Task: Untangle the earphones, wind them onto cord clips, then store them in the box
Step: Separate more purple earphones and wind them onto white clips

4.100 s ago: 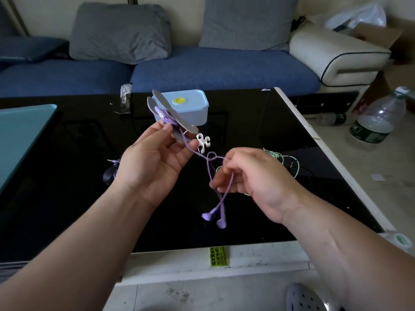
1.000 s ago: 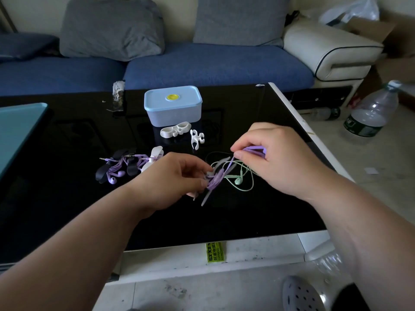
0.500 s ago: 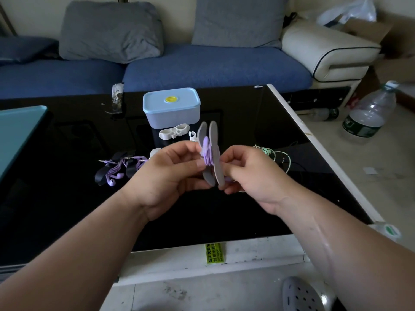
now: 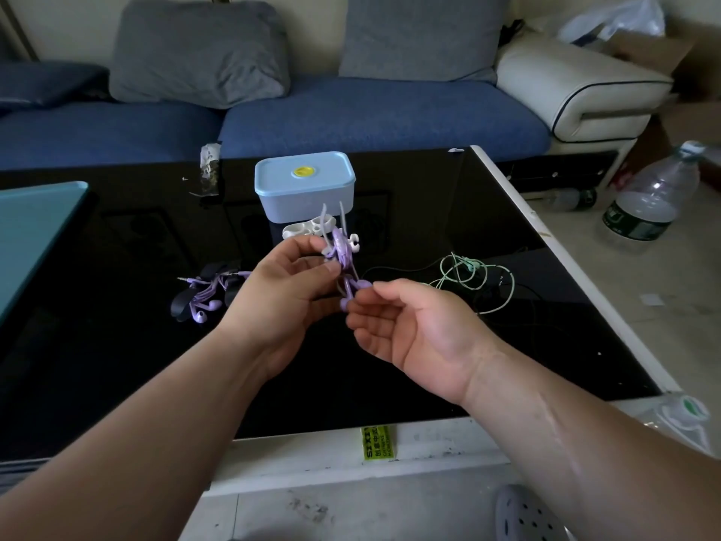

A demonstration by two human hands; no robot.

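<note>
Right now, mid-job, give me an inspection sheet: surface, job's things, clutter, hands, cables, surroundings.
Surface: glossy black table, white rim.
Job's things: held purple earphones wound on a clip; second purple set on a dark clip, left; green earphones tangled, right; white clips before closed blue box.
Clutter: crumpled wrapper behind box; teal board, left edge.
Grippers: left hand pinches the clip; right hand fingers at dangling earbuds, grip unclear.
Cables: thin dark cable beside green earphones.
Surroundings: blue sofa, grey cushions; water bottle on floor, right.
</note>
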